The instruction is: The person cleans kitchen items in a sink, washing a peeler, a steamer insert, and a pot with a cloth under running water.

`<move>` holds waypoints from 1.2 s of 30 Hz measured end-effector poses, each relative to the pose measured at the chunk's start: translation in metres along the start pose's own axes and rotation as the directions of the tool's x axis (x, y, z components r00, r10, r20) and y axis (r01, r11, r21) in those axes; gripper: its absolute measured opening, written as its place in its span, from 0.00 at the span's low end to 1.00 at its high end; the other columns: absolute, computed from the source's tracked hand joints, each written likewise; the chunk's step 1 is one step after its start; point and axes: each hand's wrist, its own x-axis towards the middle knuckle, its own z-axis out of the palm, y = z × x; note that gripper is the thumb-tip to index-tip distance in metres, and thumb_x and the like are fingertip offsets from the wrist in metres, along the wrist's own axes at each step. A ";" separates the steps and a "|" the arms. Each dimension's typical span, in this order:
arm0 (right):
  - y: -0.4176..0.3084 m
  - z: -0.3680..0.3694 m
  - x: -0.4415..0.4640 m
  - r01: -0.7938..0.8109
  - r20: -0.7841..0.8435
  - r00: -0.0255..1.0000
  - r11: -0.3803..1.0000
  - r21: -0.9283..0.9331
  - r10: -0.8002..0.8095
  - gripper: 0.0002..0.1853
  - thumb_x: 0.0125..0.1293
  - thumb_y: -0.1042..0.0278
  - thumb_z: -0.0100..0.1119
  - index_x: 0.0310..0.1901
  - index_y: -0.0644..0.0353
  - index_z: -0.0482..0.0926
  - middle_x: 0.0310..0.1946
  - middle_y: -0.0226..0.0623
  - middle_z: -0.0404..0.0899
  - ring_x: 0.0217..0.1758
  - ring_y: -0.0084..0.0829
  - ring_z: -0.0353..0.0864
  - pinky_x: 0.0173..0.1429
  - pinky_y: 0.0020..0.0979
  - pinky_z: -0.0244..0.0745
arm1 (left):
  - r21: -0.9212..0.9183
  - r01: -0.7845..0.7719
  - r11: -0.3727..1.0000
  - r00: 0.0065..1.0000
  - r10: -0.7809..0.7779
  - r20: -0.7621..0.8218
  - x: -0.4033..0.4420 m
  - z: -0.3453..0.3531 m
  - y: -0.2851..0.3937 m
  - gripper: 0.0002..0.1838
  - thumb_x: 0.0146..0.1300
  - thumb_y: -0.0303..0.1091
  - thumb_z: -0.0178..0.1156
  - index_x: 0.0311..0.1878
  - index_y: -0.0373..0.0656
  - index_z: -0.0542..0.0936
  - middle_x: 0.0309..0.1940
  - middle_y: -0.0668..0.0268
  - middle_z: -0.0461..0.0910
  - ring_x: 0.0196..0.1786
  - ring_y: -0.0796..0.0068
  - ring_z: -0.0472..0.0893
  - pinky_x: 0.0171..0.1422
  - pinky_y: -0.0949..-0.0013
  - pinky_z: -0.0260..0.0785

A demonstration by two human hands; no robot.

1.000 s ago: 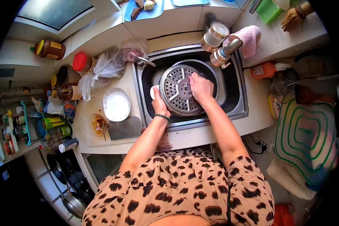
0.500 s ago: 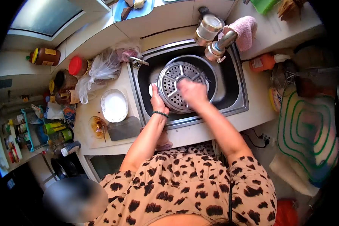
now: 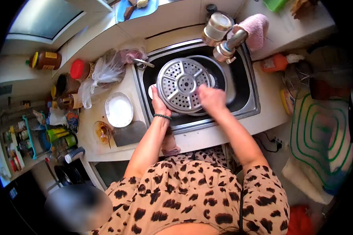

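A round metal steamer pot (image 3: 179, 72) with a perforated, spoked bottom is held over the sink (image 3: 244, 105), its holes facing up. My left hand (image 3: 160, 105) grips its left side by a pale handle (image 3: 151, 91), with a dark bead bracelet on the wrist. Closed and slightly blurred, my right hand (image 3: 213, 100) presses against the right part of the perforated surface. Whatever its fingers may hold is hidden. Beneath the steamer pot, partly covered by it, a round metal basin (image 3: 220, 69) stands in the sink.
The faucet (image 3: 236, 40) with a filter and a pink towel (image 3: 255, 31) is at the back right. Left of the sink are a white bowl (image 3: 119, 111), a sauce-stained dish (image 3: 101, 132), a plastic bag (image 3: 106, 69) and jars. An orange spray bottle (image 3: 273, 63) stands right.
The steamer pot has shifted left and tilted up, showing more of its perforated bottom. My right hand has moved from its middle to its right edge; my left hand moved slightly left with it.
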 end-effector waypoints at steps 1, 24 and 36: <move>0.009 -0.009 0.015 -0.151 0.102 0.983 0.987 -0.052 0.155 0.12 0.68 0.59 0.45 0.34 0.52 0.76 0.25 0.42 0.83 0.26 0.43 0.84 0.31 0.47 0.77 | 0.029 -0.005 1.000 0.999 0.007 -0.053 0.003 -0.006 -0.004 0.34 0.66 0.64 0.49 0.52 0.38 0.76 0.45 0.60 0.82 0.45 0.66 0.83 0.52 0.61 0.76; 0.051 -0.042 -0.010 -0.559 0.682 0.699 -0.431 0.708 0.214 0.37 0.61 0.25 0.45 0.56 0.50 0.73 0.47 0.33 0.80 0.49 0.30 0.78 0.44 0.41 0.79 | 0.054 -0.930 -0.365 0.064 -0.017 0.998 -0.060 0.055 0.034 0.16 0.46 0.36 0.65 0.18 0.47 0.65 0.15 0.67 0.65 0.20 0.67 0.72 0.25 0.65 0.64; 0.052 -0.007 -0.029 -0.356 0.480 0.768 -0.340 0.870 0.424 0.29 0.64 0.69 0.54 0.65 0.57 0.56 0.55 0.40 0.71 0.53 0.35 0.78 0.46 0.42 0.84 | 0.599 -0.783 -0.168 0.555 0.247 0.795 -0.088 0.003 0.045 0.57 0.47 0.69 0.64 0.74 0.49 0.51 0.69 0.50 0.50 0.70 0.53 0.56 0.72 0.41 0.42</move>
